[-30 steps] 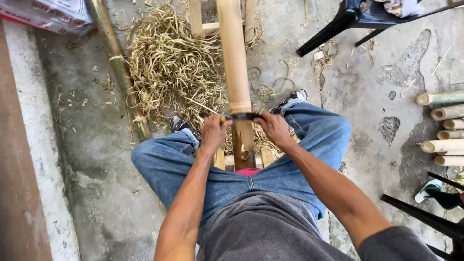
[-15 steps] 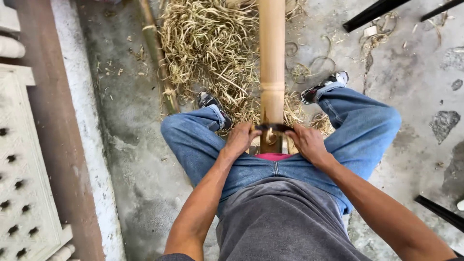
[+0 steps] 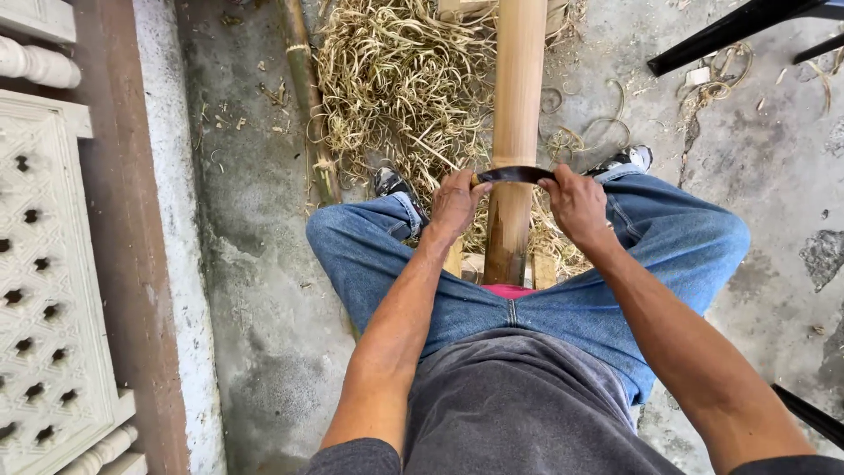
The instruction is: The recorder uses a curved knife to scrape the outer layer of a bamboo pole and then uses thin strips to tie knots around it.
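A thick bamboo pole (image 3: 517, 97) runs from between my knees away from me over the concrete floor. Across it lies a dark curved blade (image 3: 514, 174). My left hand (image 3: 455, 202) is shut on the blade's left end and my right hand (image 3: 576, 200) on its right end, one on each side of the pole. Below the blade the pole is darker and scraped. I sit in blue jeans (image 3: 668, 255) with my legs spread around the pole.
A heap of pale bamboo shavings (image 3: 396, 88) covers the floor left of the pole. A thin green bamboo stick (image 3: 308, 97) lies beside it. A white carved panel (image 3: 44, 264) stands at the left. Black furniture legs (image 3: 730, 31) reach in at top right.
The view has swung right and back. My hands and the blade have moved up the pole, away from my body, after having been drawn close to my lap.
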